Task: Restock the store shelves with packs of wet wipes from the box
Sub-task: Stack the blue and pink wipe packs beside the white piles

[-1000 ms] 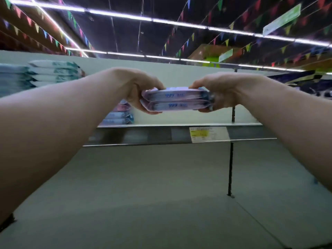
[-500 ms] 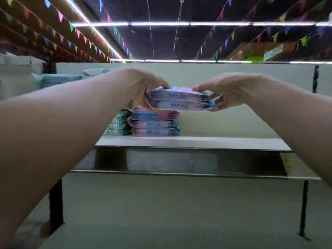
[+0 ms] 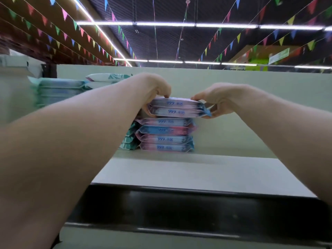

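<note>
Pink-and-blue pair of packs, one on other, clamped between both hands. Left hand grips left end: thumb on top, fingers under. Right hand pinches right end same way. Pair sits directly over stack of four like packs on white shelf; touching stack top or just clear of it, cannot tell. Green packs just left of stack, partly behind left forearm. Taller green pile well left of stack. Bunting high above stack.
</note>
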The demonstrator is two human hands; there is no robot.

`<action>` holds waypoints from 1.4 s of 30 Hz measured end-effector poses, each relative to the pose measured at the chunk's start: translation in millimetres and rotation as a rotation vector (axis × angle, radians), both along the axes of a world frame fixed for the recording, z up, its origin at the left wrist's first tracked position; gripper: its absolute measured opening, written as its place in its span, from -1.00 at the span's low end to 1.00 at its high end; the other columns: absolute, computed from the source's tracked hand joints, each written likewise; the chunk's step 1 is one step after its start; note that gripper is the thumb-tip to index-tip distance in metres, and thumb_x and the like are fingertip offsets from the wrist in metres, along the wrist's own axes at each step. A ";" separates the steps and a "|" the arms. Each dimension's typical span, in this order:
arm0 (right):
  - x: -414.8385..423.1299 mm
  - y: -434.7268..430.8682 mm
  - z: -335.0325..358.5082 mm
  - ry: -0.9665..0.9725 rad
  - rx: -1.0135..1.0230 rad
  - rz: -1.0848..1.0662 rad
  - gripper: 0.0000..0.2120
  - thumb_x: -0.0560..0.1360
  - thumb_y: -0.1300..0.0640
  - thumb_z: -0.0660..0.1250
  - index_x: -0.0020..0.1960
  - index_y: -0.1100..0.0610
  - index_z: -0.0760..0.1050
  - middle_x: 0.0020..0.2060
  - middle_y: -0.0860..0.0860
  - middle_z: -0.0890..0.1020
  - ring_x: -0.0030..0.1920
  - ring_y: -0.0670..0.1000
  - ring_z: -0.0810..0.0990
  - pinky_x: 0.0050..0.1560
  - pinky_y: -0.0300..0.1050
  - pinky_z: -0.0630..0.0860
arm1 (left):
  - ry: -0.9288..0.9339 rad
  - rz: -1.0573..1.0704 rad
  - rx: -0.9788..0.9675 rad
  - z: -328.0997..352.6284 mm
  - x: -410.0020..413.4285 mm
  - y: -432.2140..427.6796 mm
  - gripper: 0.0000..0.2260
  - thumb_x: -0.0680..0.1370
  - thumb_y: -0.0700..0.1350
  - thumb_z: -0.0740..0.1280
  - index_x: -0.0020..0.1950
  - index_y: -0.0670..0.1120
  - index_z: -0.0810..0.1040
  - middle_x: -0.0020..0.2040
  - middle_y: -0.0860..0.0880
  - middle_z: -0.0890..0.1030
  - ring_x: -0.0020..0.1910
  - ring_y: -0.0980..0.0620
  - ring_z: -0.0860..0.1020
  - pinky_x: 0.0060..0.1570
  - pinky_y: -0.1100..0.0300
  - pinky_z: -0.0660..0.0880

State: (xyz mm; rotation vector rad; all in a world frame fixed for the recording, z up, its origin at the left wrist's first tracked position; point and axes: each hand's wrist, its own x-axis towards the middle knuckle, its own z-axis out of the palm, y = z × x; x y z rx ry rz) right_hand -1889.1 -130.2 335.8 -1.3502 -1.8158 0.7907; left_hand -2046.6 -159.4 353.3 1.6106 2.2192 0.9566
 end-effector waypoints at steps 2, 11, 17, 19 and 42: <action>-3.9 1.9 0.7 0.007 -0.027 0.034 -0.85 0.55 0.10 0.33 -0.04 0.19 0.48 -0.15 0.12 0.57 -0.26 0.02 0.57 -0.20 -0.16 0.57 | -0.011 0.017 -0.054 -2.8 -0.1 4.2 -0.63 0.64 -0.15 0.10 0.42 -0.24 0.23 0.07 -0.22 0.54 -0.17 -0.14 0.58 -0.29 0.03 0.62; 2.4 7.6 7.2 -0.055 -0.096 0.222 -0.65 0.43 0.22 0.45 0.17 0.27 0.48 0.11 0.17 0.57 0.05 0.12 0.63 -0.07 -0.09 0.63 | 0.332 0.004 0.084 -0.4 -8.3 8.5 -0.81 0.57 -0.21 0.22 0.12 -0.28 0.50 0.03 -0.23 0.58 -0.18 -0.16 0.60 -0.26 0.03 0.61; -4.3 11.5 5.4 -0.090 -0.036 0.163 -0.69 0.45 0.16 0.44 0.13 0.28 0.51 0.03 0.15 0.62 -0.06 0.05 0.65 -0.22 -0.18 0.65 | 0.428 -0.199 -0.052 10.2 -10.3 -10.0 -0.66 0.54 0.11 0.33 0.21 -0.06 0.57 0.11 -0.03 0.57 0.06 -0.08 0.57 0.07 0.01 0.56; -7.2 13.2 3.6 -0.096 -0.015 0.152 -0.72 0.46 0.16 0.43 0.11 0.27 0.52 0.02 0.14 0.62 -0.05 0.04 0.65 -0.23 -0.20 0.64 | 0.515 -0.250 -0.169 7.9 -11.9 -8.9 -0.63 0.50 0.02 0.41 0.29 0.02 0.53 0.14 -0.03 0.60 0.08 -0.10 0.61 0.12 -0.04 0.56; -17.6 0.2 -11.3 -0.566 0.505 0.139 -0.59 0.49 -0.01 0.38 0.32 0.01 0.46 0.10 0.02 0.59 0.05 0.04 0.55 0.05 -0.07 0.54 | 0.892 -0.155 -0.147 -2.4 -18.9 -2.7 -0.56 0.52 -0.17 0.31 0.37 0.13 0.46 0.01 -0.03 0.64 0.01 -0.07 0.62 0.00 0.07 0.56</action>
